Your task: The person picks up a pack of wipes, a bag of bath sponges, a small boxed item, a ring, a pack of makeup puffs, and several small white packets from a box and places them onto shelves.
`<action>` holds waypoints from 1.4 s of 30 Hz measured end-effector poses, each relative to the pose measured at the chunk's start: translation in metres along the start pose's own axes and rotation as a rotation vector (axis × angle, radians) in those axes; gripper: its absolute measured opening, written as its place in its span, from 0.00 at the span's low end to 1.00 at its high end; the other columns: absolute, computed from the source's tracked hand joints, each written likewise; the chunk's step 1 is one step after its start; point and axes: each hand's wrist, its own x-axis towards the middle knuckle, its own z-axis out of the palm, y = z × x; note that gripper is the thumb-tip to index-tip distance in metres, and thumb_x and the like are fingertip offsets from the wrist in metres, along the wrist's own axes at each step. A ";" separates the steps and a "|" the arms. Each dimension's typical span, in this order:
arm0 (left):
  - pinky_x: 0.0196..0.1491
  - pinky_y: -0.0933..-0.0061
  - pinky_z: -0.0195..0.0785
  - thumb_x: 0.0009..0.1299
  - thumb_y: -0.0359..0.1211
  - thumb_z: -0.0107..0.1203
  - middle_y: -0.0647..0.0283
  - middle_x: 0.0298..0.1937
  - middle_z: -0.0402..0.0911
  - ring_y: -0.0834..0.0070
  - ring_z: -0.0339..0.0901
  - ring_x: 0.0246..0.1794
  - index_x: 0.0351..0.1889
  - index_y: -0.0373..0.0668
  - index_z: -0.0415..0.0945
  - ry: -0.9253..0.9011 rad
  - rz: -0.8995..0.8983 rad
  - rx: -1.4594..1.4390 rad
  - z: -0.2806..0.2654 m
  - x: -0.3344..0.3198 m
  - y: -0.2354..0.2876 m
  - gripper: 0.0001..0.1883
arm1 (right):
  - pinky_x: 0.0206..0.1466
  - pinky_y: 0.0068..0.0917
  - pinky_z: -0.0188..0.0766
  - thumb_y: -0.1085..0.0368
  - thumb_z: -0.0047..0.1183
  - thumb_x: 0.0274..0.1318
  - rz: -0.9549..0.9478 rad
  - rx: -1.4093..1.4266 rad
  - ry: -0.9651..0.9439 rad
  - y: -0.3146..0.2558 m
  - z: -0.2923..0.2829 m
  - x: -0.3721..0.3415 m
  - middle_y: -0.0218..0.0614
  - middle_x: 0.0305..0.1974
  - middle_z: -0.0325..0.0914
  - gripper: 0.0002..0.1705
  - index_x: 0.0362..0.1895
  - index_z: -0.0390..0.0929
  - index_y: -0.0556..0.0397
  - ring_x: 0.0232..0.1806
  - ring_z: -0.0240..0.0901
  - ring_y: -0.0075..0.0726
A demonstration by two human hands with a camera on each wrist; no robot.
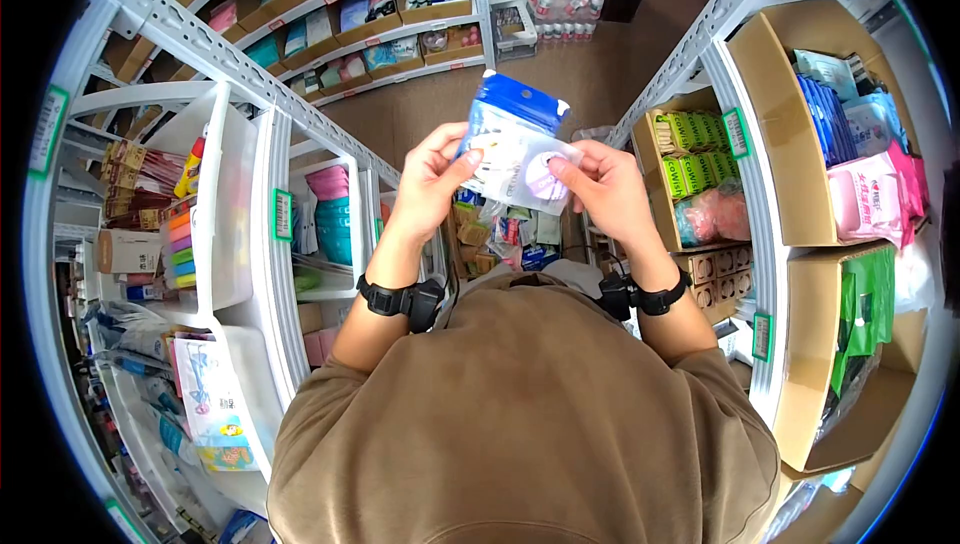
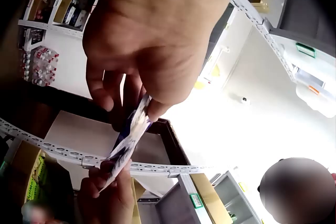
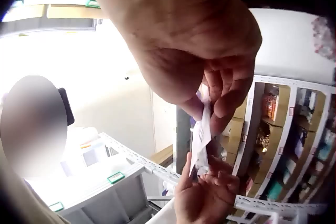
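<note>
A blue and white packet [image 1: 515, 114] is held up in front of the chest. The left hand [image 1: 432, 179] pinches its left edge, thumb on the front. The right hand [image 1: 612, 189] pinches a translucent pouch with a round purple mark [image 1: 543, 176], which overlaps the packet's lower right. In the left wrist view the left hand [image 2: 147, 61] has thumb and fingers on the thin edge of the packet [image 2: 128, 134]. In the right wrist view the right hand [image 3: 199, 56] pinches the white edge of the pouch [image 3: 201, 137]; the left hand lies below it.
Shelving with bins [image 1: 230, 204] stands on the left, and cardboard boxes [image 1: 810, 214] fill the shelves on the right. Several packages lie low between the shelves, below the hands. Bottled drinks [image 1: 565, 4] and a shelf of boxed goods [image 1: 370, 19] are at the back.
</note>
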 end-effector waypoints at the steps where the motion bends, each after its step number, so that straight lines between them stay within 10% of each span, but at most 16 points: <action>1: 0.52 0.76 0.71 0.73 0.26 0.54 0.59 0.49 0.83 0.80 0.79 0.48 0.58 0.33 0.70 0.047 0.044 -0.019 -0.001 -0.001 0.001 0.16 | 0.24 0.14 0.64 0.65 0.58 0.63 0.016 0.013 0.048 0.000 -0.002 -0.003 0.29 0.33 0.83 0.09 0.42 0.79 0.58 0.24 0.70 0.11; 15: 0.54 0.76 0.71 0.69 0.20 0.55 0.58 0.51 0.83 0.78 0.80 0.49 0.57 0.33 0.71 0.077 0.025 0.017 0.011 0.025 -0.005 0.17 | 0.41 0.23 0.82 0.69 0.55 0.64 -0.068 0.473 0.232 0.027 0.005 -0.022 0.35 0.41 0.81 0.08 0.44 0.70 0.56 0.39 0.79 0.25; 28: 0.52 0.76 0.72 0.67 0.23 0.61 0.60 0.48 0.83 0.78 0.79 0.47 0.54 0.36 0.73 -0.004 -0.219 -0.104 0.021 0.008 -0.098 0.18 | 0.42 0.17 0.66 0.61 0.60 0.62 0.193 0.840 0.511 0.099 0.019 -0.054 0.23 0.39 0.81 0.06 0.40 0.78 0.47 0.38 0.72 0.15; 42: 0.50 0.77 0.72 0.68 0.21 0.58 0.59 0.49 0.83 0.78 0.80 0.46 0.56 0.35 0.72 0.177 -0.460 -0.133 0.037 -0.091 -0.228 0.18 | 0.49 0.26 0.71 0.62 0.56 0.65 0.411 0.916 0.576 0.211 0.029 -0.097 0.30 0.41 0.80 0.08 0.40 0.72 0.49 0.43 0.76 0.23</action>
